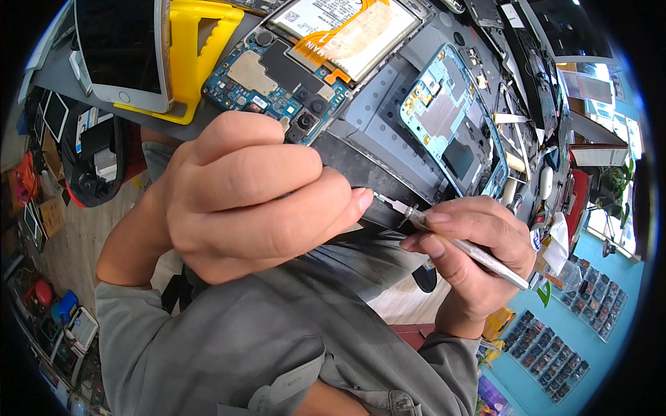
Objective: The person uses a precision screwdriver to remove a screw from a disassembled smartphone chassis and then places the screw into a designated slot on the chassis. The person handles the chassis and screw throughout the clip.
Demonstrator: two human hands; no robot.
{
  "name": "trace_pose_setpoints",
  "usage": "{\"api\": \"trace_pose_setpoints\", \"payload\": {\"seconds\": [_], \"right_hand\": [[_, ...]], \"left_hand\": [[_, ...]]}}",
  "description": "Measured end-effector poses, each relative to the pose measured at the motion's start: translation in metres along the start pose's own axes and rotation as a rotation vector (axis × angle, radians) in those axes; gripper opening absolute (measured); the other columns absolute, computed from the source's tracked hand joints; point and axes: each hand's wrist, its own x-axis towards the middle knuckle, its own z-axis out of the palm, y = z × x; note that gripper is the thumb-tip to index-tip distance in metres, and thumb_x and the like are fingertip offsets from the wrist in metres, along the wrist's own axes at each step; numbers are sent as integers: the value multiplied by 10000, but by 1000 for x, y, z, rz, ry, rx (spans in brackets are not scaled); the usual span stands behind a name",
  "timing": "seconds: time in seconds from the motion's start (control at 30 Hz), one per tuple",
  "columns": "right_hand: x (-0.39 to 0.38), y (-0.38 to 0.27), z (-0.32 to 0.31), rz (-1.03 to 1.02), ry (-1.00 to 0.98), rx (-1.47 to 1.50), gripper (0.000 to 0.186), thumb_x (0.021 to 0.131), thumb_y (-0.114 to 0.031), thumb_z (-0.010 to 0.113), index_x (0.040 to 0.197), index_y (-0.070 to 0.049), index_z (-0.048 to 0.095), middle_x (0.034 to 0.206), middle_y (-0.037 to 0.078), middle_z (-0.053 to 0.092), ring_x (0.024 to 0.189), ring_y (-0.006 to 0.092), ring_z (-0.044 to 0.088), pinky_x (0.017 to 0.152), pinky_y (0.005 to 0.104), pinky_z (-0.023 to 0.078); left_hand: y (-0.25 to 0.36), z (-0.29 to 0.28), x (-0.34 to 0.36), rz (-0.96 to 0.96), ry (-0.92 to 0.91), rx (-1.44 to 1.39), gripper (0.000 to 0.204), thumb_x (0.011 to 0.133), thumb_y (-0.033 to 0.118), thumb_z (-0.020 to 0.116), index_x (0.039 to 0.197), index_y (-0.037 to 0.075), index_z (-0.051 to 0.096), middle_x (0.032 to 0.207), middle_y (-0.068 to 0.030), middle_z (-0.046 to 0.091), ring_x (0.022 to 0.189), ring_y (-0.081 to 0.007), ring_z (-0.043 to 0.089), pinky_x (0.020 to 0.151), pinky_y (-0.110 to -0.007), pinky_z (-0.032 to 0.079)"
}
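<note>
1. Nearest, the right hand (479,249) is closed in a pen grip round a slim silver metal precision tool (461,247), tip aimed left; a low, steady angle with light pressure looks wise.
2. Just beside that tip, the left hand (243,197) is curled almost shut, fingertips pinching the near edge of an opened smartphone (326,90) with blue circuit board, black camera modules and white battery under an orange flex ribbon; firm bracing should stop slips.
3. Beyond both hands the phone lies on the grey worktop (374,118), touching the left fingers.
4. Farther right rests a pale blue phone frame (454,121); farther left, a white smartphone (121,52) on a yellow plastic stand (201,41).
</note>
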Motion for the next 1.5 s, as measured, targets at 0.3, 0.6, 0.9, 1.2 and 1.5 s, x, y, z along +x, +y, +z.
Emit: {"api": "trace_pose_setpoints", "payload": {"seconds": [0.3, 0.6, 0.9, 1.2, 1.5], "right_hand": [[7, 1, -1, -203, -55, -134, 265, 842, 19, 873, 1094, -40, 816, 1029, 168, 812, 884, 331, 816, 705, 381, 685], [9, -2, 0, -165, -54, -142, 250, 810, 28, 894, 1048, 14, 819, 1006, 175, 815, 883, 328, 816, 708, 372, 681], [13, 1, -1, -226, -81, -174, 234, 820, 36, 883, 1042, 50, 811, 1009, 193, 822, 889, 324, 819, 736, 365, 677], [3, -4, 1, 110, 50, 64, 197, 813, -6, 895, 1000, 30, 845, 981, 194, 841, 891, 305, 830, 794, 364, 660], [1, -4, 0, 75, 43, 14, 204, 809, -14, 897, 1006, 13, 852, 971, 185, 841, 895, 301, 832, 797, 361, 658]], "left_hand": [[-1, -1, 0, 5, -4, -16, 249, 931, 190, 840, 1177, 188, 874, 1139, 45, 606, 992, -167, 557, 782, -350, 491], [-1, -1, 1, 4, -1, -50, 246, 923, 206, 852, 1165, 167, 873, 1145, 43, 616, 995, -167, 563, 771, -348, 488], [-2, 0, 2, 2, 8, -77, 257, 882, 193, 855, 1132, 140, 879, 1142, 37, 613, 974, -174, 565, 749, -357, 471], [-3, 0, 1, 13, 9, -69, 260, 900, 195, 844, 1151, 141, 883, 1144, 30, 612, 983, -178, 568, 755, -361, 480], [-2, 1, -1, 12, 17, -54, 241, 933, 202, 840, 1167, 156, 878, 1152, 35, 613, 1004, -174, 563, 774, -354, 491]]}}
